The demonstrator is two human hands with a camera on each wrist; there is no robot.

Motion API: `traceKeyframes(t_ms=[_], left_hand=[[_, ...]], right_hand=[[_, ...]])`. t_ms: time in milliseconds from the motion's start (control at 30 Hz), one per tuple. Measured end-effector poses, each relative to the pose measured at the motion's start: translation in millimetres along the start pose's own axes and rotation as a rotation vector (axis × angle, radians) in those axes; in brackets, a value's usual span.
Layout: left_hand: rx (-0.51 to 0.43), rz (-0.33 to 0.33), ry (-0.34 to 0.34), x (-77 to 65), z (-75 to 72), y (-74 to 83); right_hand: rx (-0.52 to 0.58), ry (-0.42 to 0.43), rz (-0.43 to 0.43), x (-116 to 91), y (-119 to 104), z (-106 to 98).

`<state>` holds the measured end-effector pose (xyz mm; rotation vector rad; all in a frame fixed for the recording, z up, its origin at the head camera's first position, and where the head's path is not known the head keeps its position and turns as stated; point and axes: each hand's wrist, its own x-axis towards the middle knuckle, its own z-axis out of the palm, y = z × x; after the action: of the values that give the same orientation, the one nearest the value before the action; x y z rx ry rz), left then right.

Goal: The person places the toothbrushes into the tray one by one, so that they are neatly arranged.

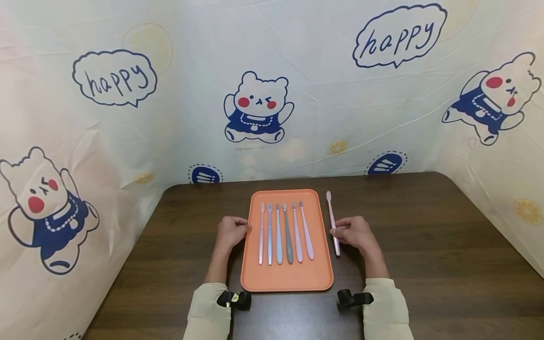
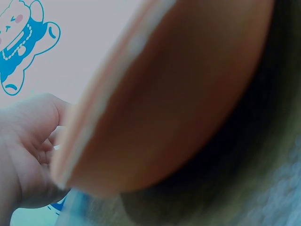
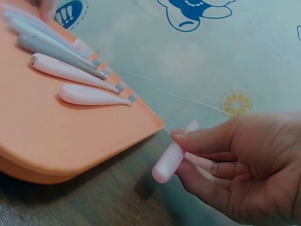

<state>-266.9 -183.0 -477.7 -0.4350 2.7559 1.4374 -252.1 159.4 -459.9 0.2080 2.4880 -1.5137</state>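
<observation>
An orange tray [image 1: 286, 279] lies on the table, with several toothbrushes [image 1: 289, 240] in a row on it, heads toward the far side. Their handles are pink, blue and grey. At the tray's left rim my left hand [image 1: 232, 231] grips the edge; in the left wrist view, the tray's side hides some of its fingertips. Just right of the tray, my right hand [image 1: 354, 232] pinches a pink toothbrush [image 1: 330, 208] between thumb and fingers. The right wrist view shows the rounded handle end of this toothbrush [image 3: 165, 168] sticking out toward the camera, apart from the tray.
Dark wooden table [image 1: 425, 245] surrounds the tray on every side. Behind and beside it hangs a pale curtain [image 1: 323, 108] printed with bears and lettering. Black wrist mounts [image 1: 354, 298] sit on both light sleeves, near the tray's front edge.
</observation>
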Motion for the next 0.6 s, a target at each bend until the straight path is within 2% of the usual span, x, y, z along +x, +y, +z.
traceKeyframes(t_ms=[600], left_hand=[[0.004,0.002,-0.005,0.9,0.7,-0.6]], right_hand=[[0.064,-0.028,-0.008,1.8,-5.0,9.2]])
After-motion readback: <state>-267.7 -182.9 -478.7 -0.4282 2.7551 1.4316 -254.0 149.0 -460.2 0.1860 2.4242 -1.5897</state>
